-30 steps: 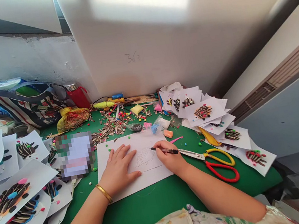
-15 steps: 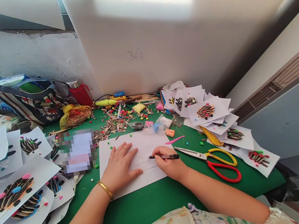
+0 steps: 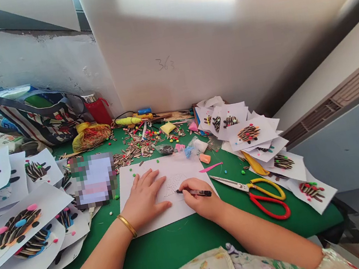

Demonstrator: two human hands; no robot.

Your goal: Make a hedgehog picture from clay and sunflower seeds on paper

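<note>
A white sheet of paper [image 3: 179, 213] lies in front of me with a small dotted, rounded outline drawing [image 3: 175, 183] on it. My left hand [image 3: 146, 194] rests flat on the paper's left part, fingers spread, a gold bangle at the wrist. In my right hand [image 3: 198, 196] is a black pen [image 3: 201, 192], its tip at the lower edge of the drawing. Right of that hand lie scissors [image 3: 244, 186] with one yellow and one red handle, and a pink plastic strip [image 3: 211, 167].
Papers with seed-and-clay hedgehogs pile up at left [image 3: 26, 231] and right [image 3: 252, 133]. A blurred phone [image 3: 95, 179] with a cable lies left of the sheet. Sunflower seeds [image 3: 136, 147] and clay pieces [image 3: 167, 128] scatter behind, before a red bottle [image 3: 98, 110] and a bag [image 3: 37, 115].
My right hand and the pen have shifted slightly left and down along the drawing. The left hand stays on the paper. The whole view has moved a little.
</note>
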